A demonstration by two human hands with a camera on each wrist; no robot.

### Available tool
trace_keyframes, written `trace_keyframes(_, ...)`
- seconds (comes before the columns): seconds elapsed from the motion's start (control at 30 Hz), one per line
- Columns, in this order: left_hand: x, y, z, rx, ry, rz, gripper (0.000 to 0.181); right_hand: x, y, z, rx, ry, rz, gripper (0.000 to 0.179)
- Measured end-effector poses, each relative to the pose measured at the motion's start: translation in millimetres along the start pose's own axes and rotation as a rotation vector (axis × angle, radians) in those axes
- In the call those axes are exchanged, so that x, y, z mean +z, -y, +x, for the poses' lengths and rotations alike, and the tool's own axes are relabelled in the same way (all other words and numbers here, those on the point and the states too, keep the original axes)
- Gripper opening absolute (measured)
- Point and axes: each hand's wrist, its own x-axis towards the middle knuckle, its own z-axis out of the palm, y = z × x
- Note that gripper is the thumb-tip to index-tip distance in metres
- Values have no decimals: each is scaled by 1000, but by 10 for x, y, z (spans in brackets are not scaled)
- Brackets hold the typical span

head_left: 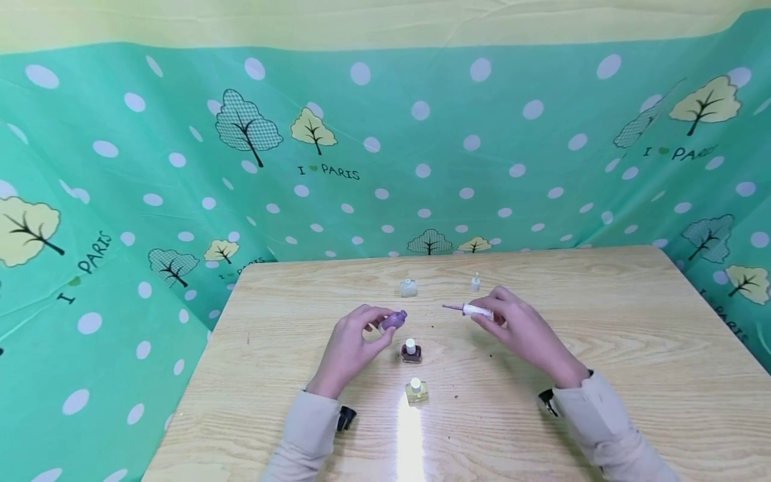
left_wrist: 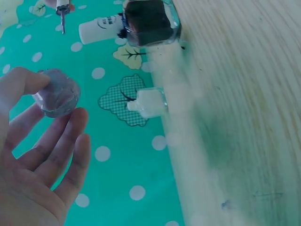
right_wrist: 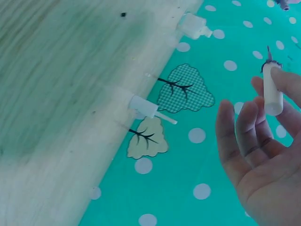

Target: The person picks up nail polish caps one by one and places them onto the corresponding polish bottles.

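Note:
My left hand (head_left: 355, 341) pinches a small purple nail polish bottle (head_left: 393, 320) between thumb and fingers, its uncapped neck tilted up to the right. In the left wrist view the bottle (left_wrist: 59, 93) shows its rounded base. Across from it, my right hand (head_left: 519, 326) pinches a white nail polish cap (head_left: 478, 310), whose purple-coated brush points left toward the bottle, apart from it. The same cap (right_wrist: 273, 89) stands brush up in the right wrist view. Just below the left hand's fingertips stands a capped dark nail polish bottle (head_left: 411, 352).
A capped pale yellow nail polish bottle (head_left: 416, 391) stands nearest on the wooden table (head_left: 241, 402). Farther back are an uncapped clear bottle (head_left: 408, 288) and a white cap with its brush upward (head_left: 476, 282). A green dotted cloth (head_left: 385, 167) hangs behind the table.

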Motion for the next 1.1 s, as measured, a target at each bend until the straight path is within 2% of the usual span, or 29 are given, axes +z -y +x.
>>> trace_keyframes(0.33, -47, -147, -13, 71, 10, 12, 25, -25, 188, -8, -104, 3, -36, 25)
trace_keyframes(0.6, -53, -214, -27, 67, 49, 41, 25, -25, 289, -15, -155, -1, -48, 26)
trace_keyframes(1.1, -31, -265, -24, 156, 2, 60, 22, 32, 350, 21, -207, -14, -49, 22)
